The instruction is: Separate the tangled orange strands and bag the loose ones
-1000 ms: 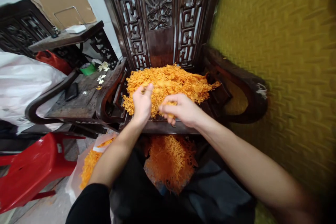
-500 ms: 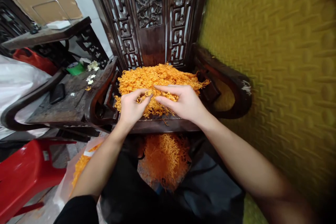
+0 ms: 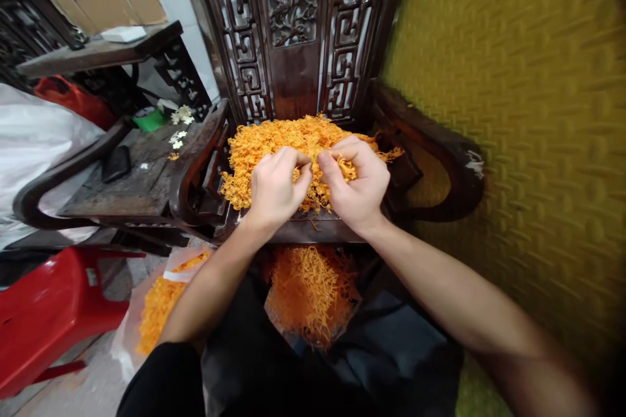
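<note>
A heap of orange, branching plastic-like pieces (image 3: 274,137) covers the seat of a dark carved wooden chair (image 3: 295,71). Over the front of the heap, my left hand (image 3: 280,184) is closed, thumb and fingers pinched together; whatever lies between its fingertips is too small to name. Close to its right, my right hand (image 3: 358,182) is curled around some orange pieces (image 3: 346,168), with its thumb against the fingers. The fingertips of both hands nearly meet.
Below the seat is a bag of orange pieces (image 3: 313,293); another bag (image 3: 159,306) stands at lower left by a red plastic stool (image 3: 49,313). A second wooden chair (image 3: 132,189) holds a green roll (image 3: 149,118), a dark phone (image 3: 116,164) and white flower pieces (image 3: 182,115). A yellow padded surface (image 3: 513,111) rises at right.
Both hands have closed more tightly, with the fingers curled in. The left hand has turned, its back now facing up. The whole view has shifted slightly.
</note>
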Demonstrator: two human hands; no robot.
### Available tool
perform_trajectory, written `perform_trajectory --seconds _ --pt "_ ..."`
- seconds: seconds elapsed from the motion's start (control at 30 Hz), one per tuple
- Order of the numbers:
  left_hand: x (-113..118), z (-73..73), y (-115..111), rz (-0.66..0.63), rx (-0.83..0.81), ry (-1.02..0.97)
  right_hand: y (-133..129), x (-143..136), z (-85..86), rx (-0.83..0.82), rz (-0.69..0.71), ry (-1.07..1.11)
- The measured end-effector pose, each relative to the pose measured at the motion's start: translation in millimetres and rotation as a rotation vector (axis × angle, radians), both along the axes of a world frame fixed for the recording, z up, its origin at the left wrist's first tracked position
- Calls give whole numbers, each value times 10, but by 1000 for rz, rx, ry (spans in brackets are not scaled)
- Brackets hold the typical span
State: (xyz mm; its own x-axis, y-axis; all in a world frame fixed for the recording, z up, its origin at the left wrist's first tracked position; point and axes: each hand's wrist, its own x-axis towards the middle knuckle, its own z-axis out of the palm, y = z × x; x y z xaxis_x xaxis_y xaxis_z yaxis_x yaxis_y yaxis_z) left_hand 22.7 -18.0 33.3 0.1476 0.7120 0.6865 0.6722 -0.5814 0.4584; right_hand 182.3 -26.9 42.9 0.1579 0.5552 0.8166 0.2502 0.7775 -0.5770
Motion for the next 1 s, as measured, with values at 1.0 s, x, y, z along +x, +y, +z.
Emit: perform_trajectory --seconds 1.0 --pt "-165 -65 -43 -135 -324 -585 69 -60 1 -643 343 -283"
